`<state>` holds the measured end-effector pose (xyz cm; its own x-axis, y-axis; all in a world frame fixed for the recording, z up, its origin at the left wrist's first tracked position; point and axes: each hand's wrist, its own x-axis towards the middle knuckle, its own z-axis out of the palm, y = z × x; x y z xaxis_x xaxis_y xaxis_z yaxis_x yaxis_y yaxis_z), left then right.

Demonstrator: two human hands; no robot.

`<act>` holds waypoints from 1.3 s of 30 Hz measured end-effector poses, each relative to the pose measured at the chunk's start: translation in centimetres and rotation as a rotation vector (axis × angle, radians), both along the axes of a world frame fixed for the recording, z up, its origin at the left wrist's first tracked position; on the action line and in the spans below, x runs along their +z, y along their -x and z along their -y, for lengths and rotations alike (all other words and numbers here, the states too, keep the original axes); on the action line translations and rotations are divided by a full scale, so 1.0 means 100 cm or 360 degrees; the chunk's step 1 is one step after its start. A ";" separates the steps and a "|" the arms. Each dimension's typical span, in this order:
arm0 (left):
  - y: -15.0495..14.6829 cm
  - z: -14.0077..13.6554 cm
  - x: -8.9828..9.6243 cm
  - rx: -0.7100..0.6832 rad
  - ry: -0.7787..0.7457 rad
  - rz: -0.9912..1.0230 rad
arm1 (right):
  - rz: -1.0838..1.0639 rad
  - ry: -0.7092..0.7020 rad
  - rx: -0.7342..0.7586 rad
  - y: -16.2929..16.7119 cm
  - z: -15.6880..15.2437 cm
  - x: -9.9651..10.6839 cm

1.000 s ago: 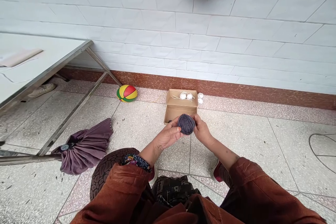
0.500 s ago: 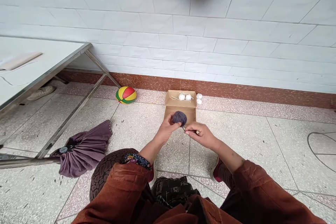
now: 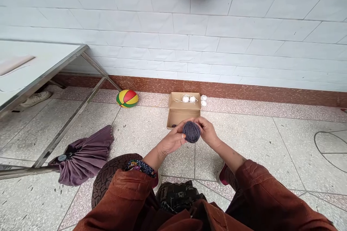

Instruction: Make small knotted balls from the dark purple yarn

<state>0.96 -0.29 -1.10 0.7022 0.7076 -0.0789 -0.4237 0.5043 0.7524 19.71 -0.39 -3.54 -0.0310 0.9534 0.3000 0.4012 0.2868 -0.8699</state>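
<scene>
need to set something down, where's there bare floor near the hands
Widest: the floor between the cardboard box and the dark cord at far right, with scattered specks. Smaller: between the multicoloured ball and the box. Crowded: the box itself, with white balls in its lid and beside it, and the left hand and right hand holding the dark yarn ball in front.

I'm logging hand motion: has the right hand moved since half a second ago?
Yes. Judged against the open cardboard box, the right hand has moved up the picture and slightly right, now at the dark yarn ball's right side.
</scene>
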 end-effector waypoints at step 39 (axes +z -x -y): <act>0.008 -0.016 -0.003 0.0419 0.0083 -0.0047 | 0.0601 0.0239 0.0303 0.008 0.015 -0.009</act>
